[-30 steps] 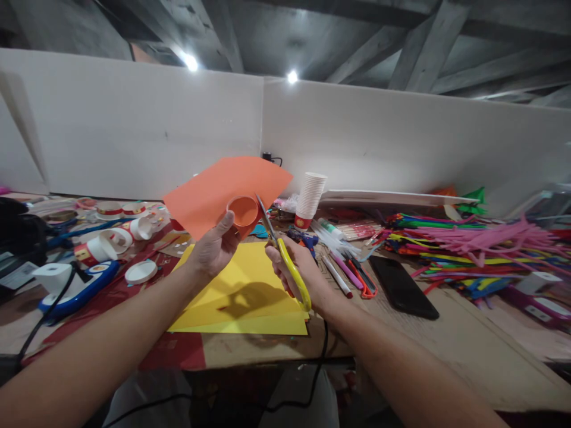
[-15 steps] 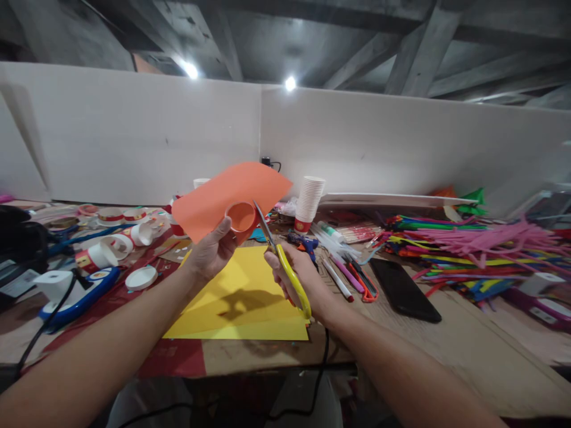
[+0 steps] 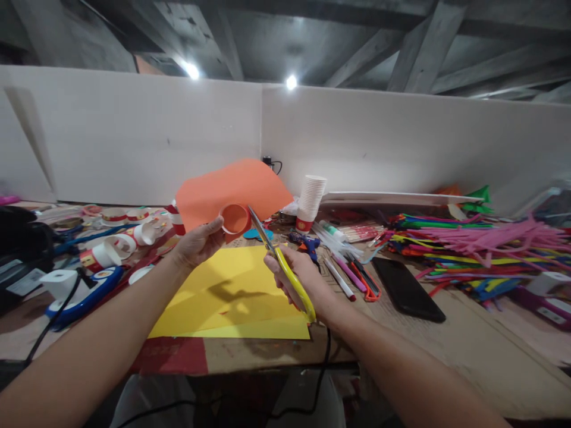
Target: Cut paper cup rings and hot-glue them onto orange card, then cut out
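My left hand (image 3: 200,241) pinches a round red-rimmed cup piece (image 3: 235,220) together with a large sheet of orange paper (image 3: 223,184), which curves up behind it. My right hand (image 3: 294,273) is wrapped round the yellow handles of a pair of scissors (image 3: 282,258). Their blades point up and left, and the tips are beside the right rim of the cup piece, at the orange paper. Whether the blades touch the paper is hard to tell. Below both hands lie yellow paper sheets (image 3: 200,303).
A stack of paper cups (image 3: 311,205) stands at the back. To the right lie markers (image 3: 341,279), a black phone (image 3: 408,288) and bundles of coloured pipe cleaners (image 3: 486,244). At left are cut cups (image 3: 102,254) and a blue-and-white device (image 3: 84,297). A white panel (image 3: 134,131) closes the back.
My left hand has shifted slightly left and down with the cup piece and orange paper. The scissors' blades have moved slightly left and now look closer together.
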{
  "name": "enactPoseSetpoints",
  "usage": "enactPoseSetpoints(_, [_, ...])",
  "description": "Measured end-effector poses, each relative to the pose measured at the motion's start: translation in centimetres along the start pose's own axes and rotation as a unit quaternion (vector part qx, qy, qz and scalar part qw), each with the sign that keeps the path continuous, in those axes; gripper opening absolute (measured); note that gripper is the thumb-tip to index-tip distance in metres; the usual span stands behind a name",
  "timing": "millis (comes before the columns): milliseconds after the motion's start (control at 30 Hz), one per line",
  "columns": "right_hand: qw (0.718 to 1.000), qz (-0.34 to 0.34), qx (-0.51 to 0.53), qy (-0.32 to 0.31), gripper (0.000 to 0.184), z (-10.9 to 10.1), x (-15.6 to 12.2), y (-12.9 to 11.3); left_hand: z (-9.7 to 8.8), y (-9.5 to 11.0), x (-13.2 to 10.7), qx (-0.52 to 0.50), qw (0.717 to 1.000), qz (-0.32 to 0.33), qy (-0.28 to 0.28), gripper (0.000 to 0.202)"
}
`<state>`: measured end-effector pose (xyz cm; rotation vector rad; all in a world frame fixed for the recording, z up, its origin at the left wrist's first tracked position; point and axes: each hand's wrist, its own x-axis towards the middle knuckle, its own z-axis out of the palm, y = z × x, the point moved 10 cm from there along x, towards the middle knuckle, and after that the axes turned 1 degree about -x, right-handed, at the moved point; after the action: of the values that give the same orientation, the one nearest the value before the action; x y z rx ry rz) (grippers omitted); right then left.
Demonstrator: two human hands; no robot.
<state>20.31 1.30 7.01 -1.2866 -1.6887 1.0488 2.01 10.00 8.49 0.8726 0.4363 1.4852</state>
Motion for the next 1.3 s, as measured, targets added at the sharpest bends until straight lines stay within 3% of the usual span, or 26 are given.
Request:
enactPoseSetpoints(167, [0.998,-0.023,-0.032,-0.039,0.03,0.1,0.2,-0.1,-0.6,-0.3,0.4,0.042,0.999,-0.011,-0.016,0.043])
enactPoseSetpoints(400, [0.994,-0.082,-0.07,-0.03,0.031,-0.2,0.2,-0.5,0.6,-1.8,0.1,0.11,0.988,-0.06,-0.09,0.049])
enactPoseSetpoints(700, [0.993,-0.088,-0.079,-0.023,0.033,-0.3,0.4,-0.7,0.6,-2.0,0.2,0.105,0.986,-0.062,-0.117,0.051])
enactPoseSetpoints(1100, [0.998,-0.027,-0.054,-0.024,0.033,-0.1,0.7,0.9,0.2,-0.8,-0.1,0.051,0.997,-0.034,-0.043,0.044])
enactPoseSetpoints(1300, [0.997,-0.017,-0.068,-0.036,0.033,0.1,0.6,1.0,-0.4,-0.6,-0.1,0.065,0.996,-0.055,-0.029,0.05])
